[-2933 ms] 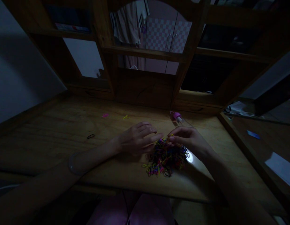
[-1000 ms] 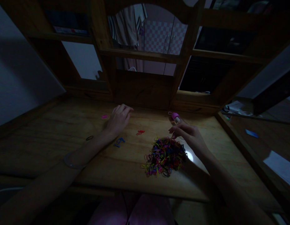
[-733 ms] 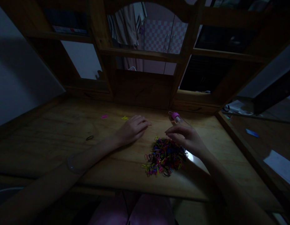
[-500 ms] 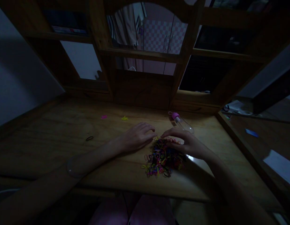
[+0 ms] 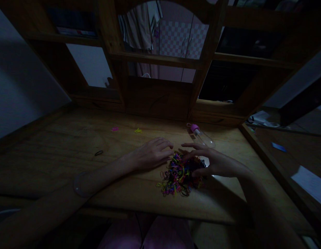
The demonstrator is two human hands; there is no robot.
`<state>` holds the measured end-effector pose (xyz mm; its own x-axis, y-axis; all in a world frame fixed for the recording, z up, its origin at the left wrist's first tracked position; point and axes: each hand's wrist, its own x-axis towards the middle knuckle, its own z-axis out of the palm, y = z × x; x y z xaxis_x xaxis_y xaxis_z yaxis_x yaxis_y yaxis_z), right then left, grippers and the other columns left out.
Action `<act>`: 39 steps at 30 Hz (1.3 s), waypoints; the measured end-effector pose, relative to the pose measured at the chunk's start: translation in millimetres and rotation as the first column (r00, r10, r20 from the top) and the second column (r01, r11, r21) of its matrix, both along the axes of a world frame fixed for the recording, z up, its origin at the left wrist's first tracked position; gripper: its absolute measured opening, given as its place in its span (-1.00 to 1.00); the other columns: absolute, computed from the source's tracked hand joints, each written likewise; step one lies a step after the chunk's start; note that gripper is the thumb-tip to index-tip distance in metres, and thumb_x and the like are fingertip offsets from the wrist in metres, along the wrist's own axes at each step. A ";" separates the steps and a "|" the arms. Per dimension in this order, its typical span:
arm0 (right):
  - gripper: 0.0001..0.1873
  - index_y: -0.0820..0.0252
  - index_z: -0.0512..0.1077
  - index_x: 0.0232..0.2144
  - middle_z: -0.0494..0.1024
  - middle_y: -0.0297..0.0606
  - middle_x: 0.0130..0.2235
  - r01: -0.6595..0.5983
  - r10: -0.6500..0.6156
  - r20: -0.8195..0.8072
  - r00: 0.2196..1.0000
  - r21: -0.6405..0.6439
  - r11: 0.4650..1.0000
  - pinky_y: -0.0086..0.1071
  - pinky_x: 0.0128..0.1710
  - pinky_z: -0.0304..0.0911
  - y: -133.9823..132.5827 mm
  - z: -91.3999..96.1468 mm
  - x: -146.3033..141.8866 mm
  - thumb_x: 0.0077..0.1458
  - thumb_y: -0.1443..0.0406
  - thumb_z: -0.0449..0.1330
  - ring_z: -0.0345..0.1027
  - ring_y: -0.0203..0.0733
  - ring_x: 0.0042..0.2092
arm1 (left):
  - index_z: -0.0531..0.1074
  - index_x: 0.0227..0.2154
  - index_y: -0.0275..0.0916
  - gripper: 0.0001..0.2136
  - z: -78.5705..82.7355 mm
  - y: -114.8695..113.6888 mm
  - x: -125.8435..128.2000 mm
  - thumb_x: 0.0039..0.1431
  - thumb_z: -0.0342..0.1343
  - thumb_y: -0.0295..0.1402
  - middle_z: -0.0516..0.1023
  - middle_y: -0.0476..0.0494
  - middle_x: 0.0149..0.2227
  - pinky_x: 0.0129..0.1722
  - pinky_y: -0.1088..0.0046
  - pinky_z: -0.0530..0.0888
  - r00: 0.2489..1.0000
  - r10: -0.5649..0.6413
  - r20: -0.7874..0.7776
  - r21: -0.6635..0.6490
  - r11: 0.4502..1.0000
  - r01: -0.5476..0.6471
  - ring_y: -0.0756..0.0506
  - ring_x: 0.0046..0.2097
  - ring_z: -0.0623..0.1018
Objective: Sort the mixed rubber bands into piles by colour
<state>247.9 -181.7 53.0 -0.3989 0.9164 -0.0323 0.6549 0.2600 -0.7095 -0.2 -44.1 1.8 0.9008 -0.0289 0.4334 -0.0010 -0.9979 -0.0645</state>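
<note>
A tangled pile of small coloured rubber bands (image 5: 180,174) lies on the wooden desk, in black, pink, yellow, red and blue. My left hand (image 5: 156,152) rests at the pile's left edge, its fingers bent and the thumb slightly apart from the forefinger; no band shows between them. Over the pile's right side is my right hand (image 5: 205,159), fingers spread and thumb apart, holding nothing that I can see. Farther back lie a small group of yellow bands (image 5: 138,130) and a small group of pink bands (image 5: 115,129). One dark band (image 5: 99,153) sits by itself to the left.
A clear bottle (image 5: 205,139) with a pink cap lies on its side behind my right hand. Wooden shelving (image 5: 157,61) rises at the desk's back. On a lower surface at right are a blue object (image 5: 278,147) and a white sheet (image 5: 309,185).
My right hand has drawn back from my left fingertips and spread its fingers over the pile. My left hand has barely moved; its fingertips sit a little lower.
</note>
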 end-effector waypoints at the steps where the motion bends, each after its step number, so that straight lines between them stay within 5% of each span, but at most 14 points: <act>1: -0.55 -0.14 0.50 -0.05 0.17 -0.36 0.29 0.006 -0.006 -0.008 1.000 0.000 1.000 0.03 0.22 0.04 0.0 0.3 1.2 -0.06 0.16 0.39 0.02 0.11 0.28 | 0.45 -0.18 -0.26 -0.84 0.0 0.1 0.1 0.27 0.03 -0.35 0.46 -0.27 -0.04 -0.02 0.21 0.41 1.000 0.002 -0.002 -0.002 1.000 -0.002 -0.18 -0.02 0.43; 39: -0.86 0.06 0.58 -0.30 0.47 -0.26 0.04 -0.012 0.021 -0.159 0.987 0.057 0.998 -0.19 0.11 0.23 7.8 -6.1 -8.6 0.07 0.19 0.30 0.36 -0.14 0.05 | 0.42 -0.09 -0.28 -0.79 1.7 1.4 -0.8 0.25 0.00 -0.44 0.46 -0.26 -0.06 -0.01 0.22 0.40 1.000 0.020 0.006 0.012 1.000 -0.020 -0.18 -0.04 0.43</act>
<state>239.2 -173.9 46.9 -0.4103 0.9081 0.0842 0.5294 0.3123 -0.7888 -1.1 -42.7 3.5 0.8986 -0.0162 0.4385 0.0194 -0.9969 -0.0765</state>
